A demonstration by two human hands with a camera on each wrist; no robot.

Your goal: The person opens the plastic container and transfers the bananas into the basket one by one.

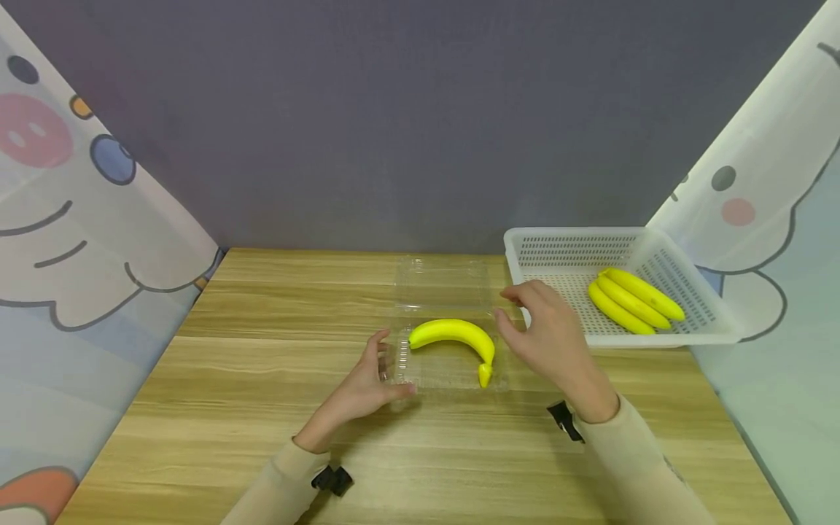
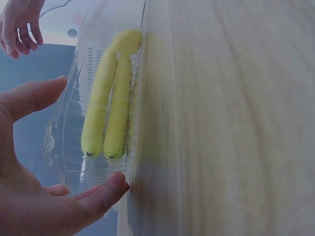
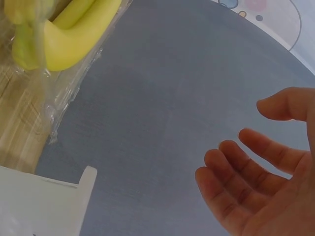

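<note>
A clear plastic clamshell box (image 1: 436,375) lies on the table with its transparent lid (image 1: 442,284) folded back to the far side. From above, a yellow banana (image 1: 459,332) curves across its tray; the left wrist view shows two bananas (image 2: 101,108) stacked inside. My left hand (image 1: 364,383) holds the box's left end, thumb at the near side and fingers at the far-left side. Above and right of the box, my right hand (image 1: 547,335) hovers with nothing in it, its fingers (image 3: 236,172) loosely bent and apart from the thumb.
A white perforated basket (image 1: 577,237) stands at the back right, close to my right hand. Several bananas (image 1: 630,299) lie together in its right part. A grey wall (image 1: 367,146) rises behind the wooden table (image 1: 262,408), and cartoon-print panels (image 1: 85,219) flank it.
</note>
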